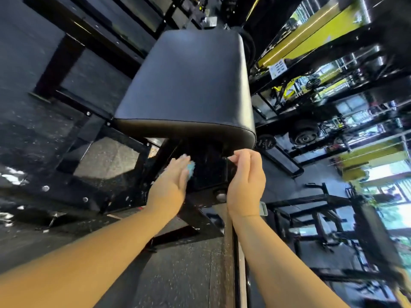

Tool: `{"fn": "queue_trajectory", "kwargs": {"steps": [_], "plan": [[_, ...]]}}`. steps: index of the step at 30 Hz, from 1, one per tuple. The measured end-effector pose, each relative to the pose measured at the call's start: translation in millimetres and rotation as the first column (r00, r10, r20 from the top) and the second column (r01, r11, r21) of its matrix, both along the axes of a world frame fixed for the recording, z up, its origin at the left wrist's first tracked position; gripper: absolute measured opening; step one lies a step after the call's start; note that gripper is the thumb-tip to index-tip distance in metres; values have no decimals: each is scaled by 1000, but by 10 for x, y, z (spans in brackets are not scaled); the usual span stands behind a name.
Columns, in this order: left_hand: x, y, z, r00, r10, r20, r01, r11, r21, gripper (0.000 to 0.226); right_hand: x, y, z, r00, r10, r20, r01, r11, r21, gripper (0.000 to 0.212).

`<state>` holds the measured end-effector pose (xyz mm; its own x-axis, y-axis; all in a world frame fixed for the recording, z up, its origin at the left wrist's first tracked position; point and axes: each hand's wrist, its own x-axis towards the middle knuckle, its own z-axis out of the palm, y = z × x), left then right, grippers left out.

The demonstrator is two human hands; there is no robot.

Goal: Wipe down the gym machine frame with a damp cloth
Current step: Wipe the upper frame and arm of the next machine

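A black metal frame block [209,172] sits just under a black padded seat [189,85] of the gym machine. My left hand [171,183] presses a light blue cloth [190,168] flat against the left side of that block, fingers extended over the cloth; most of the cloth is hidden behind the palm. My right hand [244,181] grips the right edge of the same block with curled fingers. A round bolt head [220,195] shows on the block between my hands.
The view is tilted. A black frame beam [238,252] runs down toward me under the right forearm. Dark speckled rubber floor [178,274] lies below. Racks with weight plates [304,132] and yellow-black machines [287,90] stand at the right.
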<state>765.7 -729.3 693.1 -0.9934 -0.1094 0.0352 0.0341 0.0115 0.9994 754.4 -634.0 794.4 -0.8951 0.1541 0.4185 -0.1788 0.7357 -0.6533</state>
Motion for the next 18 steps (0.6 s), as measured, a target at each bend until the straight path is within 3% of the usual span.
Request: {"fn": "queue_trajectory", "kwargs": {"steps": [2, 3, 6, 8, 10, 14, 16, 18], "plan": [[33, -42, -49, 989, -14, 150, 13, 1000, 9, 44, 4, -13, -6, 1000, 0, 5, 0, 999, 37, 23], [10, -17, 70, 991, -40, 131, 43, 999, -16, 44, -6, -8, -15, 1000, 1, 6, -1, 998, 55, 23], [-57, 146, 681, 985, -100, -140, 86, 991, -100, 45, -42, 31, -27, 1000, -10, 22, 8, 995, 97, 21], [-66, 183, 884, 968, -102, -228, 77, 990, -120, 44, -48, 39, -20, 1000, -22, 21, 22, 1000, -5, 17], [-69, 134, 758, 975, -107, -196, 91, 992, -89, 43, -35, 24, 8, 998, -54, -21, 51, 990, -128, 14], [36, 6, 350, 990, -107, 94, 101, 993, 62, 42, -41, 35, 9, 996, -66, -58, 55, 983, -175, 26], [-37, 50, 454, 991, -107, 82, 101, 992, 79, 43, -53, 44, 5, 996, -56, -65, 45, 986, -162, 28], [-143, 135, 692, 995, -92, -36, 91, 996, -13, 43, -46, 44, 0, 997, -47, -66, 37, 987, -156, 23]]}}
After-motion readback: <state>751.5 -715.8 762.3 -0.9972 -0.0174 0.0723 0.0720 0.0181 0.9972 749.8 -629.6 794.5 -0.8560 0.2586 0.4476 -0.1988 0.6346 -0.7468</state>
